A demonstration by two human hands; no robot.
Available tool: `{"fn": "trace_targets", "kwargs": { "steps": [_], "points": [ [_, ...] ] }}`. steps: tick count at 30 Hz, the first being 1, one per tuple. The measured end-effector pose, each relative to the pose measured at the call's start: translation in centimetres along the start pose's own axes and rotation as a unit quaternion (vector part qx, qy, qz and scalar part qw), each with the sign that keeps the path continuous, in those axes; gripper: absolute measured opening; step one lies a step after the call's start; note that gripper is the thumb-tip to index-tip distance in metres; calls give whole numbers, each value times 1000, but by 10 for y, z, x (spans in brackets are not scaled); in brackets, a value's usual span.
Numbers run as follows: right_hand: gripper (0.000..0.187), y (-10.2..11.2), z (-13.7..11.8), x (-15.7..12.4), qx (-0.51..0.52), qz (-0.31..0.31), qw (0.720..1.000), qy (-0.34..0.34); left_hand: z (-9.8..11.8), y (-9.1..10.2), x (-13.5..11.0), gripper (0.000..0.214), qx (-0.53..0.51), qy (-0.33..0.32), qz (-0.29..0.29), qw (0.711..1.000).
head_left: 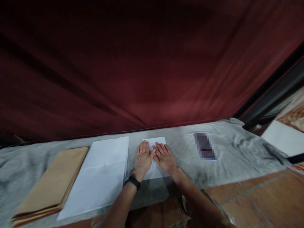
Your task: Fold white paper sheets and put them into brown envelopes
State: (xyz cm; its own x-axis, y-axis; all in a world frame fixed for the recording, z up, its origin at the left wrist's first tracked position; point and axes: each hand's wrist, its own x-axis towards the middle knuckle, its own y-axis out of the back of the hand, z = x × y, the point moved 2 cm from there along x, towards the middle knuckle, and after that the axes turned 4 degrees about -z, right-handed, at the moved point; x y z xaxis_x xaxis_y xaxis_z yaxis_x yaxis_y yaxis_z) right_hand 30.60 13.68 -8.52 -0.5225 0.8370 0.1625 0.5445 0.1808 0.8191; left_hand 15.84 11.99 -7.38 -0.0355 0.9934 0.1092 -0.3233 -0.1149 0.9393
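A small white sheet of paper, which looks folded, lies on a grey cloth in front of me. My left hand rests flat on its left part, fingers together and pointing away from me. Beside it, my right hand presses flat on the right part with the fingers slightly spread. The two thumbs meet near the middle of the paper. Both hands hide much of the sheet. A dark watch or band circles my left wrist. Just left of my hands is a stack of larger white paper with a crease across it.
Brown envelopes or paper are stacked at the far left. A phone-like dark object, pixelated, lies right of my hands. The grey cloth covers the surface, a red curtain hangs behind, and orange tiles show below.
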Motion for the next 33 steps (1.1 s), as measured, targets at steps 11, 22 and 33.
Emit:
{"fn": "trace_targets", "kwargs": {
  "steps": [11,22,33],
  "points": [
    [52,22,34,-4,-85,31,995,-48,-12,15,-40,59,57,30,13,998],
    [52,27,-5,-16,-13,-21,999,45,29,-8,-96,64,50,-160,-38,985],
    [51,16,4,-40,-121,-70,985,99,10,4,-100,52,116,-114,-70,984]
  ]
}}
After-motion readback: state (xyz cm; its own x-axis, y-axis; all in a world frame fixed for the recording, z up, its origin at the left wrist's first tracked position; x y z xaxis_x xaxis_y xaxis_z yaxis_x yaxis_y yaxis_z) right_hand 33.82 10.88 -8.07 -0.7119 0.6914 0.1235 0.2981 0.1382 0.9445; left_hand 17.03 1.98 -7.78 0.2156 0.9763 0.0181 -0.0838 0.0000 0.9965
